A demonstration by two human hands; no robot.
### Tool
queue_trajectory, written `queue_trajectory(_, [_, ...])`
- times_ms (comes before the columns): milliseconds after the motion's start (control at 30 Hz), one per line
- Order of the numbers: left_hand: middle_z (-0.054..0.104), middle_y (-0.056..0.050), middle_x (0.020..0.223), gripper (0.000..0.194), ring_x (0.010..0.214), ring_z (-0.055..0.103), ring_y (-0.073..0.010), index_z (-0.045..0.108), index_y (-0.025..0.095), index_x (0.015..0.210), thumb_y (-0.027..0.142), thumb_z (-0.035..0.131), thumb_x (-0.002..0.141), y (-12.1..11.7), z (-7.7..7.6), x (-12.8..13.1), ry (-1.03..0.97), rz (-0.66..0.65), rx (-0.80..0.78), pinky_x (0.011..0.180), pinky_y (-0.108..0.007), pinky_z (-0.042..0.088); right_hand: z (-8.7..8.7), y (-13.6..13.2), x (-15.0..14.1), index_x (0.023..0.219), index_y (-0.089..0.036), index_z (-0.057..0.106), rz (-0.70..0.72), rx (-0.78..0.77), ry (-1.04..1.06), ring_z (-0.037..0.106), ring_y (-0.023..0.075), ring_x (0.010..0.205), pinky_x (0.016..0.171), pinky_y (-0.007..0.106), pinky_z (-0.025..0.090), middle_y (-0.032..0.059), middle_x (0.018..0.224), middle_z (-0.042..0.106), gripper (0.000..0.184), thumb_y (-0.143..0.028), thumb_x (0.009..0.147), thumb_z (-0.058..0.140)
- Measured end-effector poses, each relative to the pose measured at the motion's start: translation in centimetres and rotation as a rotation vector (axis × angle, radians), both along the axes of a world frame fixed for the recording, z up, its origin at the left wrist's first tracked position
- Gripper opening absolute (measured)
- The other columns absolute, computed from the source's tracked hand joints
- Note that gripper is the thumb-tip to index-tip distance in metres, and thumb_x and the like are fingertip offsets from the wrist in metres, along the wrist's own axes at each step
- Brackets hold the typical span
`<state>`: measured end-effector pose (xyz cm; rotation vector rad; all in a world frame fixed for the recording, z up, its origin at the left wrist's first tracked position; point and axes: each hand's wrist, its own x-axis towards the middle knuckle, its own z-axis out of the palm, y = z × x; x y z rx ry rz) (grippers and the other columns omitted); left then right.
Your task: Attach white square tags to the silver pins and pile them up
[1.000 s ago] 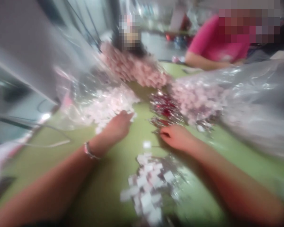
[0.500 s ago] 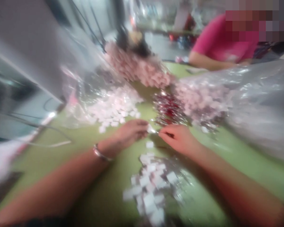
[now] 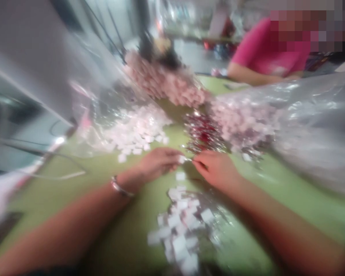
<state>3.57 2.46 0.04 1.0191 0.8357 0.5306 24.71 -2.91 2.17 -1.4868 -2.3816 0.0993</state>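
My left hand (image 3: 161, 163) pinches a small white square piece (image 3: 182, 159) at its fingertips. Just to the right, my right hand (image 3: 214, 165) is closed, thumb against fingers, on a thin shiny strip (image 3: 189, 160) that meets the white piece. Blur hides exactly what the strip is. Right below the hands a single white square (image 3: 180, 176) lies on the green table (image 3: 117, 214). Nearer to me is a loose pile of white square pieces (image 3: 179, 222), with shiny strands at its right side. Beyond my right hand sits a heap of silvery and red shiny strips (image 3: 204, 132).
White pieces (image 3: 138, 130) lie by clear plastic at the left. Pink pieces (image 3: 166, 82) are heaped at the back, more pale pink ones (image 3: 244, 117) at right beside a large clear plastic bag (image 3: 319, 126). A person in a pink shirt (image 3: 271, 53) sits across the table.
My two hands have come slightly closer together, and the white piece is turned a little between them. The whole view has shifted slightly; the piles look the same.
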Motion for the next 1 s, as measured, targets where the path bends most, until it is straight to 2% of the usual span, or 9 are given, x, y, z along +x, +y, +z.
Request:
queue_trajectory(133, [0.062,-0.001,0.060,0.029,0.049,0.051,-0.0067,0.068,0.012,0.092,0.033,0.075,0.073,-0.2,-0.1,0.2,0.089,-0.045,0.092,0.044,-0.019,0.034,-0.4,-0.4,-0.4,0.069,-0.017,0.061,0.039,0.116,-0.129,0.049,0.0142,0.063,0.059,0.028,0.029,0.0044,0.067,0.060,0.030,-0.020,0.092,0.041])
queue_trajectory(367, [0.066,-0.003,0.062,0.033,0.054,0.060,-0.0107,0.068,0.013,0.092,0.039,0.074,0.073,-0.3,-1.4,0.2,0.147,-0.129,0.218,0.052,-0.023,0.046,-0.9,-0.3,-0.9,0.068,-0.016,0.054,0.091,-0.125,-0.030,0.044,0.0119,0.060,0.058,0.026,0.026,0.0026,0.067,0.056,0.026,-0.017,0.091,0.040])
queue_trajectory(467, [0.067,-0.004,0.063,0.033,0.055,0.061,-0.0123,0.068,0.012,0.092,0.040,0.073,0.074,-0.2,-1.6,0.0,0.176,-0.171,0.254,0.053,-0.025,0.048,-1.0,-0.4,-1.0,0.067,-0.017,0.053,0.103,-0.158,-0.029,0.042,0.0113,0.059,0.057,0.026,0.025,0.0018,0.065,0.055,0.025,-0.017,0.090,0.041])
queue_trajectory(567, [0.068,-0.004,0.063,0.029,0.056,0.062,-0.0134,0.067,0.013,0.092,0.037,0.071,0.076,-0.4,-1.4,0.1,0.236,-0.175,0.299,0.053,-0.026,0.049,-1.2,-0.6,-1.1,0.069,-0.016,0.054,0.098,-0.123,-0.072,0.041,0.0117,0.059,0.057,0.026,0.025,0.0030,0.066,0.056,0.024,-0.016,0.090,0.041])
queue_trajectory(667, [0.067,-0.003,0.062,0.024,0.056,0.062,-0.0130,0.068,0.015,0.094,0.033,0.066,0.078,-0.9,-1.1,0.5,0.331,-0.121,0.368,0.055,-0.025,0.050,-1.5,-0.6,-1.0,0.072,-0.015,0.056,0.084,-0.048,-0.124,0.040,0.0124,0.059,0.057,0.027,0.023,0.0045,0.067,0.057,0.019,-0.009,0.085,0.043])
queue_trajectory(800, [0.068,-0.003,0.065,0.027,0.057,0.062,-0.0125,0.068,0.015,0.099,0.035,0.063,0.080,-1.2,-0.7,0.6,0.361,-0.108,0.406,0.055,-0.024,0.049,-2.0,-0.5,-0.8,0.072,-0.014,0.058,0.124,0.017,-0.125,0.042,0.0132,0.059,0.057,0.028,0.024,0.0053,0.067,0.057,0.019,-0.006,0.082,0.043])
queue_trajectory(900, [0.068,-0.004,0.064,0.030,0.054,0.061,-0.0124,0.068,0.014,0.097,0.038,0.064,0.079,-1.2,-0.3,0.5,0.343,-0.157,0.394,0.052,-0.024,0.047,-1.9,-0.4,-1.0,0.072,-0.014,0.058,0.150,-0.035,-0.082,0.044,0.0133,0.060,0.057,0.028,0.026,0.0055,0.068,0.058,0.021,-0.011,0.087,0.043])
queue_trajectory(1000, [0.067,-0.002,0.063,0.026,0.054,0.059,-0.0119,0.068,0.015,0.093,0.036,0.065,0.078,-1.2,0.1,0.6,0.384,-0.204,0.441,0.052,-0.024,0.046,-0.7,-0.1,-0.7,0.070,-0.015,0.060,0.176,-0.177,-0.019,0.046,0.0126,0.060,0.057,0.026,0.028,0.0041,0.068,0.060,0.023,-0.019,0.089,0.048])
